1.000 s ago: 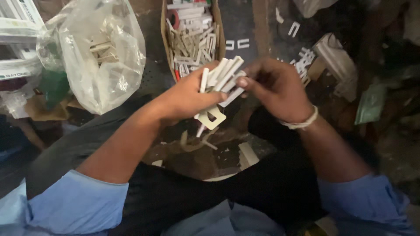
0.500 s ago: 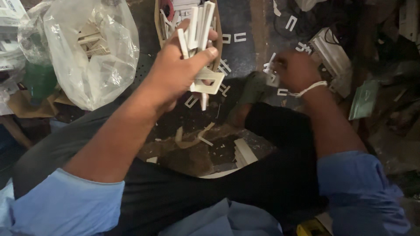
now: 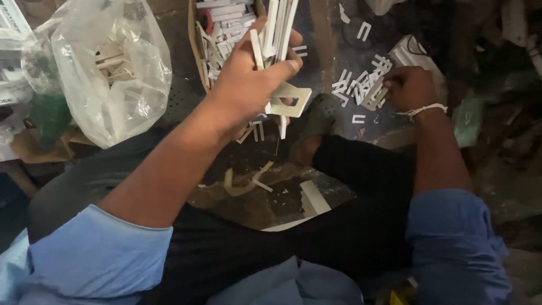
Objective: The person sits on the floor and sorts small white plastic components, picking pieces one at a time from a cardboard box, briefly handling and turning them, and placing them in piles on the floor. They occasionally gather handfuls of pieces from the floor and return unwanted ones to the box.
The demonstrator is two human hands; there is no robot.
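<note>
We see the left hand (image 3: 248, 79) raised and clenched around a full bundle of pale flat strips (image 3: 276, 28), while the right hand (image 3: 409, 87) closes on the loose pieces (image 3: 361, 85) scattered on the floor, many seemingly left to gather

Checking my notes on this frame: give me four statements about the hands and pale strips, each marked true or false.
1. The left hand holds a bundle of pale strips. True.
2. The right hand rests in the lap. False: it reaches into the loose pieces on the floor.
3. A clear plastic bag sits at the left. True.
4. The cardboard box is empty. False: it holds pale strips.
</note>
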